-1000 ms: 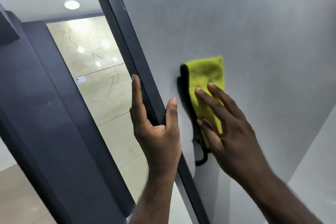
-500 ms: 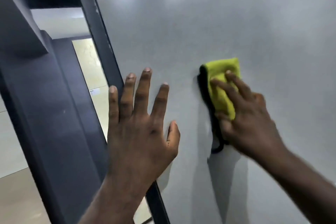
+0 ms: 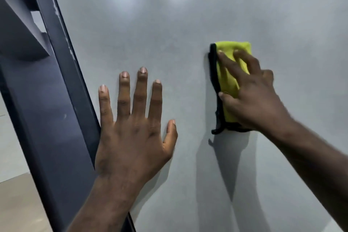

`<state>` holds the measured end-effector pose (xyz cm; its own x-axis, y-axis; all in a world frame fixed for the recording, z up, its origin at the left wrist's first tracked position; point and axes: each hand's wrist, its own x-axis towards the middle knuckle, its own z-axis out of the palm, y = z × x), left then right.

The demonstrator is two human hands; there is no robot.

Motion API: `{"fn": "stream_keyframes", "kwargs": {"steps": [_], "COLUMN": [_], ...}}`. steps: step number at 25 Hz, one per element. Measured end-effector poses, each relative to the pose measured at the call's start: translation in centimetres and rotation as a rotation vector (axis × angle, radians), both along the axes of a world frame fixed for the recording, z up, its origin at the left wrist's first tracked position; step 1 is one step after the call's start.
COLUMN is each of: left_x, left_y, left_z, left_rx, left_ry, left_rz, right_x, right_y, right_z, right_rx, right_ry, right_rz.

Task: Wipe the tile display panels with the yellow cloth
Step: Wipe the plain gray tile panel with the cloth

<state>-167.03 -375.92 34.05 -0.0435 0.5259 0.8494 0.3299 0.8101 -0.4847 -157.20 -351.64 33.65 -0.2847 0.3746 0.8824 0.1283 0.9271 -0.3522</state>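
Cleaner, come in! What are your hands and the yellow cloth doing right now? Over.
Left hand flat on grey panel, fingers spread. Right hand presses yellow cloth onto panel. Dark frame off left, apart from cloth.

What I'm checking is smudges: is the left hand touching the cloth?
Apart. The head view shows bare panel between the left hand and the cloth.

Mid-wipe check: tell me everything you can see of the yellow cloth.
The yellow cloth looks like folded microfibre, bright yellow-green with black edging down its left side and along the bottom, where a small black tail sticks out. It lies flat against the upright gray panel, longer side vertical. The right hand presses it there with spread fingers and thumb, covering its right part. Nothing else touches it.
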Motion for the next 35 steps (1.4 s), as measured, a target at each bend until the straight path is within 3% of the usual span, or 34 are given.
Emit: {"fn": "stream_keyframes", "kwargs": {"steps": [4,5,9,11,14,16,20,24,26,30,33,35], "left_x": [-0.3,-0.3,0.1,0.1,0.2,0.3,0.4,0.7,0.9,1.7,2.0,2.2], "left_y": [-0.2,-0.3,0.2,0.2,0.2,0.6,2.8,6.3,7.8,11.8,15.5,17.4], "left_z": [-0.1,-0.1,-0.1,0.0,0.1,0.1,0.3,0.9,1.3,2.2,2.6,2.7], "left_rx": [-0.014,-0.016,-0.017,-0.012,0.02,0.004,-0.032,-0.01,-0.002,0.044,0.048,0.048], "left_ry": [0.002,-0.005,-0.027,-0.046,-0.072,-0.076,-0.06,-0.021,-0.018,-0.032,-0.014,-0.014], "left_rz": [-0.002,-0.006,-0.005,-0.041,-0.098,-0.138,-0.124,-0.134,-0.131,-0.103,-0.126,-0.134], "right_x": [-0.4,-0.2,0.0,-0.1,0.7,1.5,1.5,3.0,3.4,3.0,3.6,4.0], "right_y": [-3.6,-2.5,2.4,0.8,-2.0,0.7,5.3,2.3,4.9,12.0,10.9,11.4], "right_z": [-5.0,-5.9,-0.8,-0.1,-6.0,-6.5,0.8,-2.9,-4.3,1.9,1.8,-1.7], "right_rx": [0.338,0.328,-0.035,0.037,0.292,0.258,0.054,0.358,0.298,-0.01,0.222,0.394], "right_ry": [-0.088,-0.108,-0.018,-0.006,-0.126,-0.168,-0.123,-0.212,-0.23,-0.095,-0.09,-0.207], "right_rz": [-0.036,-0.038,0.018,0.001,0.029,0.021,-0.028,-0.038,-0.019,-0.084,-0.085,-0.067]}}
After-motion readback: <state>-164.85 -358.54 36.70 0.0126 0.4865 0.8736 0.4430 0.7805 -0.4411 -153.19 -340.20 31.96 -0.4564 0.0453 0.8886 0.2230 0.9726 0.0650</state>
